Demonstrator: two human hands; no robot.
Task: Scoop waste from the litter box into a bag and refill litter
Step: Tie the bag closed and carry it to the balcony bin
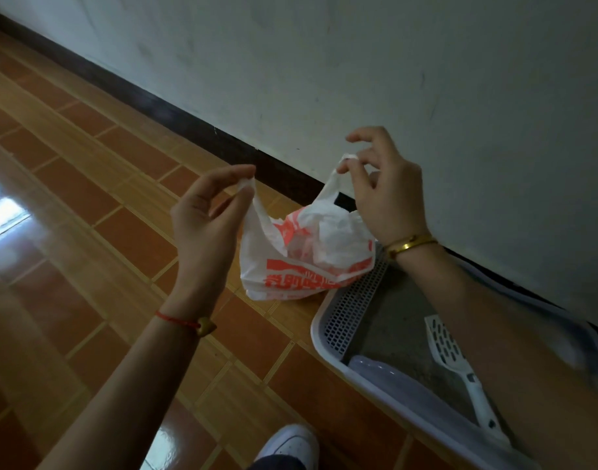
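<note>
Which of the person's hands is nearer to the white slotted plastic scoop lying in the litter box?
Right. The right hand pinches a bag handle above the box's far end; the left hand is over the floor, farther from the white slotted plastic scoop.

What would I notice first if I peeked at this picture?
First, the white plastic bag with orange print in the middle, held up by its two handles, one pinched by the left hand and one by the right hand. Below right, a white slotted scoop lies on grey litter inside the white litter box.
</note>
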